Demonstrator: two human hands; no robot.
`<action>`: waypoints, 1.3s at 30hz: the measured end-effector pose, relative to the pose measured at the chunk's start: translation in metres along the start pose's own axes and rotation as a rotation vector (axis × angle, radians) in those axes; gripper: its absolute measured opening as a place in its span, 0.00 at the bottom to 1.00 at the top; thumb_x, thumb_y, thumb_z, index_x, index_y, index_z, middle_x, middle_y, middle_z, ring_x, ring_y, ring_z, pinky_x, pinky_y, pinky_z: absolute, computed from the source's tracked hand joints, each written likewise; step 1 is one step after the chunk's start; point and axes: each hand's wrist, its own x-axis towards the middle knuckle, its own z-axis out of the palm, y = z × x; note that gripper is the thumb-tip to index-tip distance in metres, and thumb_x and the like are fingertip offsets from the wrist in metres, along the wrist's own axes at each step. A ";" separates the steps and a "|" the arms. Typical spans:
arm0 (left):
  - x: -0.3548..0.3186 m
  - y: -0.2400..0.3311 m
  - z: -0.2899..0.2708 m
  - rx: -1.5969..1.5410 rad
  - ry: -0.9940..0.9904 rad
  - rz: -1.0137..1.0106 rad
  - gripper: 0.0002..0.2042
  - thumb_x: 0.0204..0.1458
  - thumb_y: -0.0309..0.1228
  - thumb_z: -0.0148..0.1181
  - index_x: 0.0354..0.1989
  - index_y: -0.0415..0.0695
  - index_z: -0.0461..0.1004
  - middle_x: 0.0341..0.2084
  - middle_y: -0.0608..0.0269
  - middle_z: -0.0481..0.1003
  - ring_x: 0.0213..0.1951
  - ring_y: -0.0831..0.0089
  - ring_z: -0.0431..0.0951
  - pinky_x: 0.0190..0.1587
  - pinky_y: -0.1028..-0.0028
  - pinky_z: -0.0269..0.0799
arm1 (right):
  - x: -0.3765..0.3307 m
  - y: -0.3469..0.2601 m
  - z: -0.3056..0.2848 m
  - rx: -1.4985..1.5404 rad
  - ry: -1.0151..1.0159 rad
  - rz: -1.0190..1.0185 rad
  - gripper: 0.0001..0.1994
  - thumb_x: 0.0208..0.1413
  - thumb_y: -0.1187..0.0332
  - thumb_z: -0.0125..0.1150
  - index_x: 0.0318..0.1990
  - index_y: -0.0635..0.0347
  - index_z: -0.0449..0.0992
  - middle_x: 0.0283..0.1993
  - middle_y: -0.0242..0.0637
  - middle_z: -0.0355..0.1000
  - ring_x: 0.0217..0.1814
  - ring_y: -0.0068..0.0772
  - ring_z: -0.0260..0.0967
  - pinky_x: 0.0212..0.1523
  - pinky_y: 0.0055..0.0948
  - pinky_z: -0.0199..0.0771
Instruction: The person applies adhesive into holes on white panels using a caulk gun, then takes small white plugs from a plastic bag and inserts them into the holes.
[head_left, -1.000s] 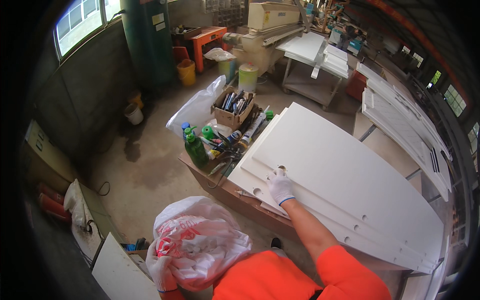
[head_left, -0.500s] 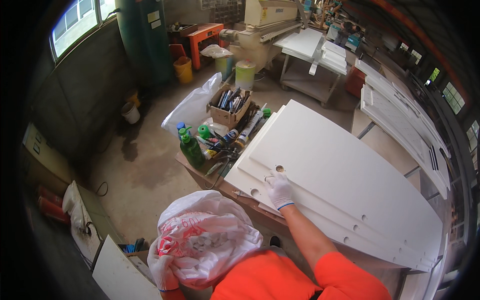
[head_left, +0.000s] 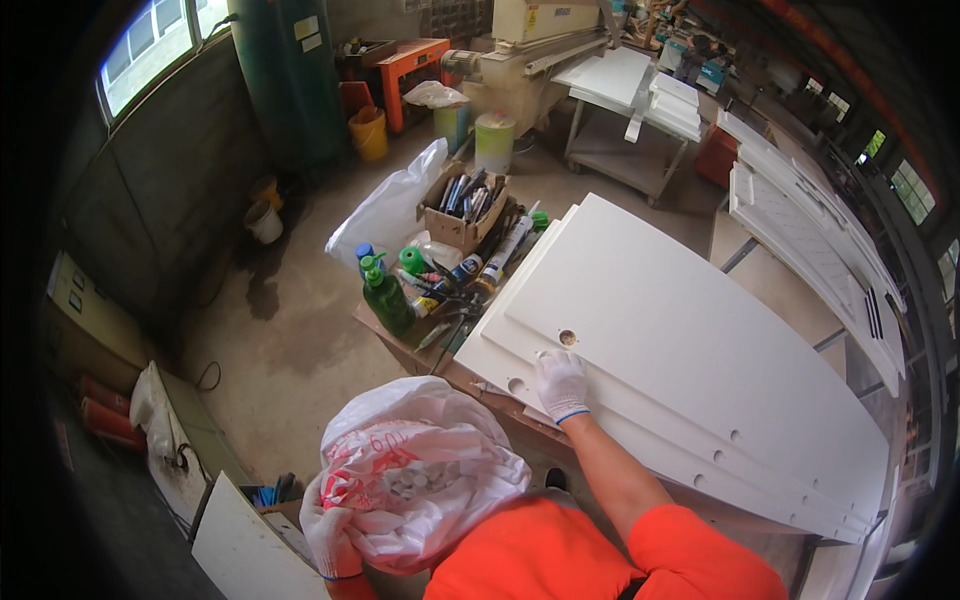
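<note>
1. as it curls closed round bunched plastic, the knit-gloved left hand (head_left: 328, 538) grips the edge of a thin, crinkled white bag (head_left: 475, 440) holding small pale pieces (head_left: 408, 484).
2. a glossy green pump bottle (head_left: 387, 303) stands on the brown desk (head_left: 405, 350), near a square-cornered cardboard box (head_left: 453, 233).
3. the right hand (head_left: 562, 385), also gloved, rests on smooth white panels (head_left: 690, 335), fingers partly bent; whether it holds anything, i cannot tell.
4. the flat panels, stacked in steps over the desk, show round holes (head_left: 568, 338), one just beyond the fingertips.
</note>
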 end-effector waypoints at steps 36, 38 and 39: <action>-0.054 0.072 0.047 0.182 -0.258 0.138 0.30 0.41 0.24 0.69 0.58 0.28 0.77 0.52 0.52 0.82 0.52 0.68 0.82 0.59 0.69 0.77 | -0.078 -0.204 0.023 0.325 -1.145 -0.207 0.15 0.68 0.62 0.55 0.48 0.58 0.85 0.48 0.47 0.83 0.49 0.48 0.80 0.55 0.42 0.76; -0.057 0.070 0.044 0.224 -0.252 0.129 0.29 0.43 0.24 0.70 0.59 0.28 0.77 0.51 0.53 0.82 0.53 0.68 0.82 0.59 0.69 0.77 | -0.090 -0.205 0.022 0.295 -1.151 -0.227 0.14 0.68 0.62 0.55 0.48 0.59 0.85 0.48 0.48 0.83 0.50 0.49 0.80 0.55 0.42 0.76; -0.055 0.063 0.039 0.198 -0.244 0.147 0.29 0.44 0.22 0.70 0.60 0.27 0.76 0.51 0.52 0.82 0.53 0.67 0.82 0.59 0.68 0.77 | -0.096 -0.203 0.016 0.288 -1.155 -0.234 0.14 0.68 0.62 0.55 0.48 0.59 0.85 0.48 0.48 0.82 0.50 0.49 0.80 0.55 0.42 0.76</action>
